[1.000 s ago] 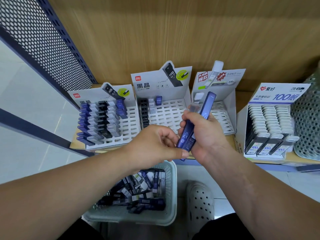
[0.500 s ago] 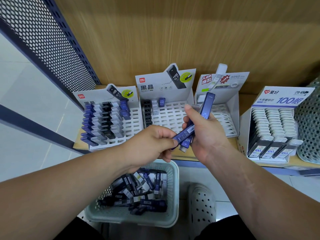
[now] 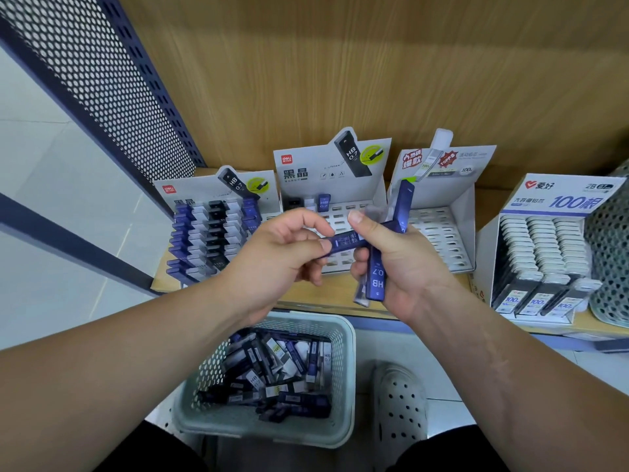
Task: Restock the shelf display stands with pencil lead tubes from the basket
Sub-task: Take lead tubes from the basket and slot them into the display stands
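Lead tubes (image 3: 376,267) stand bunched in my right grip (image 3: 405,264) — my left grip (image 3: 279,253) pinches one blue tube (image 3: 345,240) crosswise above the basket (image 3: 343,379).

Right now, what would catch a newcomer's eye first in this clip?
At centre, the left hand and right hand meet over the shelf, both with a grip on dark blue lead tubes. Below them sits a pale basket heaped with more tubes; behind, the left display stand is well stocked.
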Demonstrator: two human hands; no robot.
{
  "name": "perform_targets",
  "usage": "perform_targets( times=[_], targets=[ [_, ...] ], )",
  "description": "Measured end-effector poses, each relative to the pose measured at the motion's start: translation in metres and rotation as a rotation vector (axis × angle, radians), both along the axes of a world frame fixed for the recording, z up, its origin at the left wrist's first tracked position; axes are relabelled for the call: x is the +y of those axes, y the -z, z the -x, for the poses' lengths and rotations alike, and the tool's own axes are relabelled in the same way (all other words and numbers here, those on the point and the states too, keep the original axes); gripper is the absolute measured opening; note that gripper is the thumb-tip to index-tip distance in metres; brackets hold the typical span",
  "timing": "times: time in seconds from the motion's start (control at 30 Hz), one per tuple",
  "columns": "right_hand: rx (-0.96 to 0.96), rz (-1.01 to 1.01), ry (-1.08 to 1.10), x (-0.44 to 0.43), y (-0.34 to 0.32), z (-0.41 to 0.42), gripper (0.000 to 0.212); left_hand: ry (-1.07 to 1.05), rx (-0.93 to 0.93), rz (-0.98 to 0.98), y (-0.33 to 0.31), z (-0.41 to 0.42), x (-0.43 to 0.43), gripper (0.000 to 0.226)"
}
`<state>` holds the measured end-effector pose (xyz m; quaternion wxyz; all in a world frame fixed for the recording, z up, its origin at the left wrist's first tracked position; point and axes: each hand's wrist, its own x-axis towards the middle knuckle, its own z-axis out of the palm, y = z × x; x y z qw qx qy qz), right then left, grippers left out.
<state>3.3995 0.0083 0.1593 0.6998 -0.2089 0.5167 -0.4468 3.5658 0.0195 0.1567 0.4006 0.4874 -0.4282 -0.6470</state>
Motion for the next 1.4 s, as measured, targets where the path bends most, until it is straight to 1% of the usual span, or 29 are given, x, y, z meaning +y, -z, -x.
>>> perform_targets(
  times=[0.03,0.13,0.2,0.33,0.4,0.47,0.57,0.63,0.7,0.8,0.9,0.97,1.0,1.07,1.13,1.27,1.4],
  targets=[
    [-0.004,-0.007,-0.003,0.000,0.000,-0.002,0.028,-0.010,-0.002,0.005,0.000,-0.001,0.001,0.015],
    [-0.034,-0.021,-0.014,0.001,-0.003,-0.008,0.037,-0.033,-0.015,0.025,-0.004,-0.008,0.003,0.020],
    [-0.058,-0.024,-0.007,0.001,-0.003,-0.012,0.038,-0.065,-0.004,0.023,-0.008,-0.015,0.003,0.021],
    [-0.045,-0.032,0.030,-0.002,0.000,-0.015,0.037,-0.133,0.005,0.029,-0.015,-0.038,0.001,0.013],
    [-0.010,-0.048,0.009,-0.002,0.003,-0.017,0.031,-0.109,-0.040,0.037,-0.017,-0.048,0.002,0.023],
    [0.020,-0.070,-0.031,0.000,0.006,-0.022,0.027,-0.077,-0.111,0.058,-0.019,-0.055,0.005,0.023],
    [0.052,-0.080,-0.076,0.003,0.009,-0.031,0.029,-0.082,-0.218,0.099,-0.018,-0.064,0.005,0.011],
    [0.061,-0.080,-0.094,0.004,0.011,-0.035,0.030,-0.154,-0.300,0.140,-0.015,-0.072,-0.002,0.005],
    [0.073,-0.084,-0.110,0.004,0.012,-0.036,0.027,-0.247,-0.398,0.175,-0.010,-0.082,-0.013,0.004],
    [0.096,-0.089,-0.127,0.003,0.013,-0.036,0.024,-0.279,-0.578,0.222,-0.002,-0.096,-0.027,0.004],
    [0.122,-0.092,-0.137,0.001,0.015,-0.034,0.025,-0.188,-0.874,0.333,0.006,-0.103,-0.036,0.005],
    [0.133,-0.096,-0.141,-0.001,0.016,-0.032,0.026,-0.046,-1.070,0.443,0.012,-0.104,-0.041,0.006],
    [0.137,-0.098,-0.141,-0.002,0.017,-0.032,0.027,0.020,-1.137,0.486,0.016,-0.104,-0.043,0.006],
    [0.140,-0.100,-0.142,-0.003,0.018,-0.030,0.027,0.109,-1.225,0.519,0.024,-0.105,-0.047,0.006],
    [0.138,-0.103,-0.144,-0.005,0.018,-0.029,0.028,0.160,-1.285,0.512,0.028,-0.106,-0.051,0.008],
    [0.132,-0.102,-0.143,-0.007,0.020,-0.027,0.028,0.180,-1.435,0.515,0.031,-0.106,-0.056,0.014],
    [0.135,-0.098,-0.148,-0.007,0.021,-0.025,0.028,0.181,-1.484,0.505,0.030,-0.105,-0.058,0.016]
  ],
)
